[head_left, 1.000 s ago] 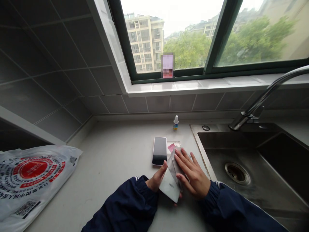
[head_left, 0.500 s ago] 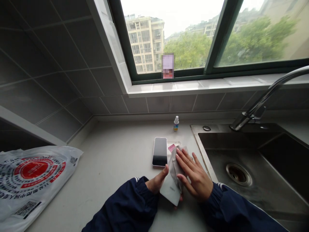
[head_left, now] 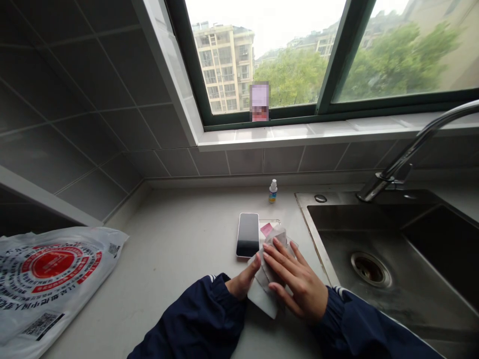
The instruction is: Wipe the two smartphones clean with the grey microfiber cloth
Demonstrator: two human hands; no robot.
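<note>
My left hand (head_left: 242, 280) grips the left edge of a white phone (head_left: 262, 300) that lies back-up on the counter, with the thumb raised along its side. My right hand (head_left: 295, 283) lies flat with fingers stretched out, pressing a grey cloth (head_left: 276, 238) onto the phone. Most of the phone is hidden under the cloth and hand. A second phone with a dark screen (head_left: 248, 234) lies just beyond my left thumb. Beside it sits a clear piece with a pink tag (head_left: 266, 228), partly under the cloth.
A small dropper bottle (head_left: 273, 191) stands at the back of the pale counter (head_left: 179, 239). A steel sink (head_left: 377, 234) with a curved faucet (head_left: 407, 154) lies right of my hands. A printed plastic bag (head_left: 48, 271) lies at the far left.
My right hand slid the cloth leftward and nearer across the white phone, covering more of it, logo included. My left hand stayed put.
</note>
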